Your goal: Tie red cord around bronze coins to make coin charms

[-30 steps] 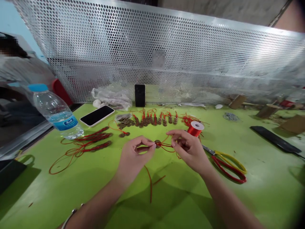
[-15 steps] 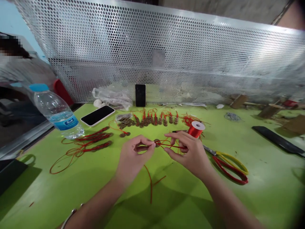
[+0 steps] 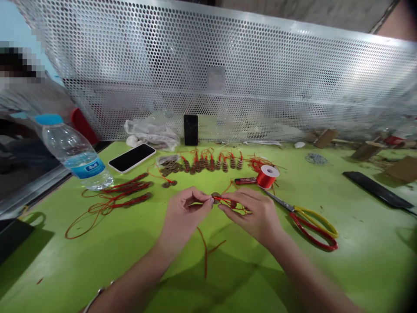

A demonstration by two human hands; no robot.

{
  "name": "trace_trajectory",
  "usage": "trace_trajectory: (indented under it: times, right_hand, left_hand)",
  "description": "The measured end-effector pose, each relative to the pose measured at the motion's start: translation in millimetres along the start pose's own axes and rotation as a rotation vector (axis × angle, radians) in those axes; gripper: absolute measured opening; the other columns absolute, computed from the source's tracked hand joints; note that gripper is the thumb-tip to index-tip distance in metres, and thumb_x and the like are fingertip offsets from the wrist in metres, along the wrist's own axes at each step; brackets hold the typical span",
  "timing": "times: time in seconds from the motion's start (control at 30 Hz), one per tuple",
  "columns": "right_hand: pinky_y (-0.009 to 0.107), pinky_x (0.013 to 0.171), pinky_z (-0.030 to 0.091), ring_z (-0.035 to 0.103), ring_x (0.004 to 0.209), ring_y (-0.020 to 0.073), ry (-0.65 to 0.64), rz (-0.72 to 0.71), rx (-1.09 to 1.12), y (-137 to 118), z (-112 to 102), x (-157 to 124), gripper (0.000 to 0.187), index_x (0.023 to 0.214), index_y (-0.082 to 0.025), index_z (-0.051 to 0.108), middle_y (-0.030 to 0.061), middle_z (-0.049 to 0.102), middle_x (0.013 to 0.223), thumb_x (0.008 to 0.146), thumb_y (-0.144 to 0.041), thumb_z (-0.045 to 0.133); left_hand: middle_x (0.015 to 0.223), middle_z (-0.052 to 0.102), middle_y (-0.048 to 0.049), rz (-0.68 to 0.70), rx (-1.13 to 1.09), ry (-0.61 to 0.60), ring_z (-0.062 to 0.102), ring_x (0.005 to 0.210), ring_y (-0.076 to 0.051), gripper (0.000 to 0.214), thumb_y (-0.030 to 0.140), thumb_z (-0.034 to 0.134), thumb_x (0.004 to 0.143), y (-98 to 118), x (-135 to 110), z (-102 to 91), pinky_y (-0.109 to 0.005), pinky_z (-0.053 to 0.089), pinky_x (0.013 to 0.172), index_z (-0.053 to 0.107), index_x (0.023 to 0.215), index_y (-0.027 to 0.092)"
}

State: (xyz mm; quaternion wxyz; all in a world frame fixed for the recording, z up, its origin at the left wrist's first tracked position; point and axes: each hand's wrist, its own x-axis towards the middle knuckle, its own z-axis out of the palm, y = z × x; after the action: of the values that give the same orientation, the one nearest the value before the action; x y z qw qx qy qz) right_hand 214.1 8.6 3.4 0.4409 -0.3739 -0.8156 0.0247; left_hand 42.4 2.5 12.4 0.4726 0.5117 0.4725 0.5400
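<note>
A small coin point(image 3: 215, 196) is pinched in the closed grip of the left hand point(image 3: 182, 215), just left of and nearer than the red spool point(image 3: 267, 176). The red cord point(image 3: 230, 201) running from the coin is gripped by the right hand point(image 3: 257, 213), directly before the spool. Scissors point(image 3: 309, 219) are laid on the counter point(image 3: 97, 261), right of the spool.

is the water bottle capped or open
Capped: a blue cap sits on top of the water bottle, which stands on the green table.
</note>
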Motion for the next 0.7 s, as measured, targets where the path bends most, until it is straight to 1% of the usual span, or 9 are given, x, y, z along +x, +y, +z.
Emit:
trace_trajectory:
  times: [0.07,0.2,0.3,0.37,0.43,0.5,0.53,0.6,0.7]
  right_hand:
    - [0.025,0.06,0.053,0.066,0.066,0.0159,-0.008,0.003,0.007,0.1,0.2,0.1,0.014,0.088,-0.021,0.071,0.0051,0.072,0.078,0.082,-0.02,0.057]
    - [0.024,0.059,0.052,0.066,0.067,0.0164,-0.034,0.026,0.09,0.0,-0.4,1.7,0.017,0.087,-0.019,0.071,0.0061,0.072,0.078,0.081,-0.013,0.056]
    - [0.023,0.049,0.047,0.061,0.057,0.0139,-0.049,0.1,0.151,-0.5,0.9,3.1,0.018,0.086,-0.02,0.071,0.0052,0.072,0.078,0.08,-0.014,0.055]
    - [0.022,0.043,0.042,0.057,0.051,0.0121,-0.059,0.159,0.184,-1.5,2.4,3.9,0.017,0.085,-0.019,0.071,0.005,0.071,0.076,0.079,-0.015,0.055]
    - [0.022,0.043,0.04,0.055,0.05,0.012,-0.069,0.212,0.214,-3.1,3.3,4.4,0.017,0.084,-0.019,0.071,0.0045,0.071,0.073,0.078,-0.015,0.056]
    - [0.022,0.046,0.04,0.057,0.053,0.0129,-0.082,0.259,0.245,-4.7,3.4,4.6,0.016,0.084,-0.019,0.071,0.0038,0.071,0.071,0.078,-0.015,0.056]
    - [0.022,0.047,0.04,0.057,0.054,0.0131,-0.088,0.273,0.258,-5.3,3.4,4.5,0.016,0.084,-0.02,0.07,0.0037,0.07,0.071,0.077,-0.015,0.056]
    - [0.022,0.048,0.04,0.057,0.054,0.013,-0.091,0.274,0.269,-5.7,3.3,4.3,0.015,0.083,-0.019,0.069,0.0037,0.07,0.071,0.077,-0.016,0.056]
    - [0.022,0.048,0.041,0.057,0.053,0.0125,-0.089,0.233,0.249,-4.9,3.5,3.8,0.013,0.081,-0.018,0.068,0.0035,0.069,0.069,0.077,-0.016,0.056]
  left_hand:
    - [0.065,0.067,-0.0003,-0.016,-0.015,0.001,0.062,0.063,-0.012,0.012,0.017,0.07,0.061,0.1,-0.7,0.4,-0.022,0.051,0.063,0.058,0.06,0.015]
    - [0.064,0.066,-0.0002,-0.02,-0.04,-0.009,0.062,0.063,-0.012,0.014,0.018,0.072,0.061,0.3,-1.8,-0.1,-0.023,0.051,0.063,0.058,0.061,0.015]
    - [0.066,0.066,0.0001,-0.014,-0.067,-0.043,0.062,0.064,-0.012,0.014,0.02,0.072,0.065,-0.2,-2.7,-0.7,-0.023,0.051,0.065,0.059,0.064,0.015]
    - [0.068,0.066,0.0007,-0.017,-0.067,-0.067,0.062,0.065,-0.012,0.012,0.021,0.072,0.067,0.0,-3.2,-0.6,-0.022,0.05,0.064,0.062,0.07,0.016]
    - [0.065,0.065,0.002,-0.035,-0.078,-0.083,0.061,0.065,-0.012,0.018,0.021,0.072,0.067,1.2,-3.2,-0.2,-0.021,0.049,0.062,0.064,0.082,0.017]
    - [0.061,0.064,0.003,-0.074,-0.121,-0.106,0.061,0.062,-0.012,0.029,0.022,0.074,0.064,3.3,-2.5,0.1,-0.022,0.05,0.062,0.065,0.092,0.018]
    - [0.059,0.064,0.0033,-0.101,-0.146,-0.125,0.06,0.061,-0.012,0.032,0.022,0.075,0.063,4.5,-1.9,-0.1,-0.022,0.05,0.063,0.066,0.093,0.018]
    - [0.059,0.065,0.0028,-0.158,-0.174,-0.174,0.06,0.06,-0.011,0.03,0.023,0.076,0.063,6.5,-0.4,-1.4,-0.023,0.051,0.065,0.069,0.092,0.017]
    - [0.064,0.069,-0.0002,-0.237,-0.173,-0.252,0.062,0.062,-0.011,0.026,0.026,0.077,0.063,7.4,2.2,-5.1,-0.022,0.052,0.066,0.073,0.087,0.017]
